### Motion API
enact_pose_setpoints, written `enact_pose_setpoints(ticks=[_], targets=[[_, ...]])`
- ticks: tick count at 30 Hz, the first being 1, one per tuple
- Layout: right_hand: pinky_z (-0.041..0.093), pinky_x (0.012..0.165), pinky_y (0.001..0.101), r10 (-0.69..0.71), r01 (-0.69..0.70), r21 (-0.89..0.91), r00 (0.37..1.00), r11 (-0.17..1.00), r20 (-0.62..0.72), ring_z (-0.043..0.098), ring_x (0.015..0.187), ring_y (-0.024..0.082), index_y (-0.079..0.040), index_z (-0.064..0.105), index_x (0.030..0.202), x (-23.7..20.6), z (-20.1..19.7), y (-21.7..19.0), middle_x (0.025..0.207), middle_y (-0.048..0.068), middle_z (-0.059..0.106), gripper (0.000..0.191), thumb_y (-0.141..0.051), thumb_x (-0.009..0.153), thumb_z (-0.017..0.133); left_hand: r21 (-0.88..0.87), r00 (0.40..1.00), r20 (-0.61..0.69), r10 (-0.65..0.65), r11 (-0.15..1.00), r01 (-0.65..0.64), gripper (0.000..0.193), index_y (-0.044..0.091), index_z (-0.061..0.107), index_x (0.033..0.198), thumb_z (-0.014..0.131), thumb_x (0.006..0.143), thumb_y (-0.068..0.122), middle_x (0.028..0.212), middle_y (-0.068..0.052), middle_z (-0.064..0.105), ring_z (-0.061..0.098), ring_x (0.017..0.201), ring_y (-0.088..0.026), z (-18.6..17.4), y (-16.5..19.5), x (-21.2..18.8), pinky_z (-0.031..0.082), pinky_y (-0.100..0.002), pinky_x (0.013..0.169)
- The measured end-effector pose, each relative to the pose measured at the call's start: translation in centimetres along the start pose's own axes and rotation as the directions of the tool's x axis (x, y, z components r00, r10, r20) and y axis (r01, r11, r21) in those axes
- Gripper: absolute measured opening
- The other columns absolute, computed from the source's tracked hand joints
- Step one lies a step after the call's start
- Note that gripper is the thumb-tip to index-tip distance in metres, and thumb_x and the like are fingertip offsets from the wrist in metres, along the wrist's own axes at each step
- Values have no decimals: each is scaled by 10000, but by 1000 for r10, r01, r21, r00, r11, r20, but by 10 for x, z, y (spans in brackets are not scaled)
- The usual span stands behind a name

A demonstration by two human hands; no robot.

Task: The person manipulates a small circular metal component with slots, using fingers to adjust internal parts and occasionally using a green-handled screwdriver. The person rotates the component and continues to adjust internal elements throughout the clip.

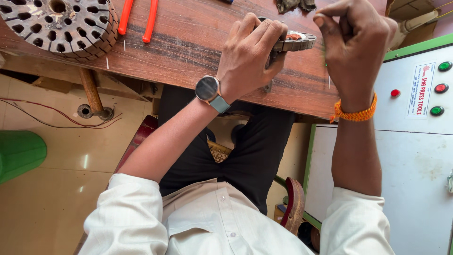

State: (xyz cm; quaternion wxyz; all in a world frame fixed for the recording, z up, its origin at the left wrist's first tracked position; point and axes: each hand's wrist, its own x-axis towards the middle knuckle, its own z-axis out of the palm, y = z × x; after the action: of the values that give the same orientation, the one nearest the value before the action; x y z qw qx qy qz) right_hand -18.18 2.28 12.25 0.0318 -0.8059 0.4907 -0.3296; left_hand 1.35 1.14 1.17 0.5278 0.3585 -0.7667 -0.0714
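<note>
My left hand (252,52), with a wristwatch on the wrist, grips a small round slotted metal core (296,42) with copper winding and holds it against the wooden workbench (188,47). My right hand (354,42), with an orange thread band on the wrist, is raised just right of the core with fingers curled and pinched together. Whether it holds a thin wire cannot be seen clearly.
A large slotted metal core (61,26) lies at the bench's far left. Orange-handled pliers (138,19) rest beside it. A white cabinet with red and green buttons (415,94) stands at the right. A green bucket (19,153) sits on the floor at left.
</note>
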Motion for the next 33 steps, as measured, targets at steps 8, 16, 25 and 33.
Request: enact_pose_setpoints(ticks=[8, 16, 25, 33], targets=[[457, 594, 300, -134, 159, -110, 970, 981, 202, 611, 708, 137, -22, 724, 1028, 34, 35, 61, 861, 79, 678, 38, -61, 1027, 726, -263, 995, 79, -67, 961, 86, 458, 146, 531, 1249, 796, 969, 394, 1025, -23, 710, 618, 986, -209, 5, -18, 1, 502, -398, 914], [448, 592, 358, -38, 93, -175, 956, 980, 291, 618, 670, 216, -10, 697, 955, 33, 50, 87, 815, 99, 668, 208, -167, 1047, 795, -463, 872, 440, -214, 778, 425, 540, 103, 444, 1513, 661, 1071, 323, 973, -35, 767, 755, 805, -138, 5, -44, 30, 607, -348, 710], [357, 552, 302, 207, -208, -2, 970, 978, 125, 452, 609, 112, -8, 625, 877, 29, 33, 56, 711, 7, 519, 290, -180, 1030, 800, -356, 908, 382, 172, 934, -27, 264, 100, 793, 1088, 694, 1110, 344, 849, -71, 701, 639, 732, -214, 6, -64, 56, 483, -375, 661], [298, 538, 210, 311, -399, 368, 909, 840, 277, 425, 610, 4, -4, 707, 981, 22, 2, -17, 699, -86, 528, 80, -82, 975, 721, -413, 911, 382, 158, 911, 15, 398, 96, 801, 1148, 616, 1107, 446, 909, -33, 743, 668, 727, -157, -3, -77, 49, 509, -325, 602]])
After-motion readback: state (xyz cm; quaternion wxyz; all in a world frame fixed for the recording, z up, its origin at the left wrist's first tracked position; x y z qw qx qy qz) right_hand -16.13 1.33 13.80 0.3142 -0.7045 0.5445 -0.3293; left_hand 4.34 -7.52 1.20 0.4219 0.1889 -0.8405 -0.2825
